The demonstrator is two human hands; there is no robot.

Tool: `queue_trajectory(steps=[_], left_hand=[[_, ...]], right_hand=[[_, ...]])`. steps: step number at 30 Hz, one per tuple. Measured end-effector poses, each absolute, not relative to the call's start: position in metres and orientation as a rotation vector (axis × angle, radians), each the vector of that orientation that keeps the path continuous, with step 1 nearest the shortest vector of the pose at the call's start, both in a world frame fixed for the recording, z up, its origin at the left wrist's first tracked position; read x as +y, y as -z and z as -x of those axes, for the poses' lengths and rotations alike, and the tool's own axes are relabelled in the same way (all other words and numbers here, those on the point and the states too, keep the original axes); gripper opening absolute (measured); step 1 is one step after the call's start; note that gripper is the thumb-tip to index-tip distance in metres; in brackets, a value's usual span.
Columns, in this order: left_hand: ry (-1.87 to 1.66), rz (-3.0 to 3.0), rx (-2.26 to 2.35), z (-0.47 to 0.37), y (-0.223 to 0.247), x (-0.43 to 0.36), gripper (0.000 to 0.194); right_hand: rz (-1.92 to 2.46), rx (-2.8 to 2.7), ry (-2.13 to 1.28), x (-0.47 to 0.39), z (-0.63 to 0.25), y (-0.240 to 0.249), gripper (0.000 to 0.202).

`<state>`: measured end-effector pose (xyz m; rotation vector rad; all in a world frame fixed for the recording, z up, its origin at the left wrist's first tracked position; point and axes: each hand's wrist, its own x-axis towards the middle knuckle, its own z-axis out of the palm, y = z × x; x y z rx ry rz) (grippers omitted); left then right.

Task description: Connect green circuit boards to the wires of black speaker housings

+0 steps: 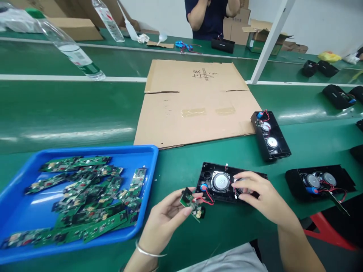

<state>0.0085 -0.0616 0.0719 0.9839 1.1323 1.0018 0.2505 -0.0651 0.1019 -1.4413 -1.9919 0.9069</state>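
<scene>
My left hand (pixel 167 215) is closed on a green circuit board (pixel 190 204), pinched between thumb and fingers and held tilted above the table. A red wire joins this board to a blue cylindrical part (pixel 203 187) at the near left of an open black speaker housing (pixel 205 173). Inside the housing, a round silver speaker (pixel 221 181) shows plainly; a second one is mostly covered by my right hand (pixel 256 190). The right fingers are bent, with thumb and fingertips close together near a small white connector (pixel 236 195). What they grip is hard to make out.
A blue tray (pixel 155 162) with many circuit boards (pixel 90 200) stands at left. Flattened cardboard (pixel 176 128) lies behind the housing. Two more open housings (pixel 272 132) (pixel 317 183) are at right. A bottle (pixel 73 53) and a white post (pixel 269 41) stand farther back; a person (pixel 205 19) is opposite.
</scene>
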Motion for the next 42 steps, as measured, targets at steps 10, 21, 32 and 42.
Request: queue_trajectory(steps=[10, 21, 32, 42], left_hand=[[-0.919, -1.037, 0.94, -0.043, -0.063, -0.066, 0.035], [-0.951, -1.081, 1.166, -0.08, -0.063, -0.067, 0.033], [-0.926, -1.146, 1.222, -0.08, -0.063, -0.069, 0.033], [-0.955, -1.398, 1.294, -0.082, -0.051, -0.074, 0.038]], right_hand=[[1.533, -1.588, -0.807, -0.067, -0.241, -0.066, 0.004], [1.489, -1.838, -0.833, -0.068, -0.245, -0.066, 0.015], [1.44, -1.87, -0.76, -0.069, -0.233, -0.065, 0.014], [1.476, -2.097, -0.37, -0.07, -0.224, -0.061, 0.031]])
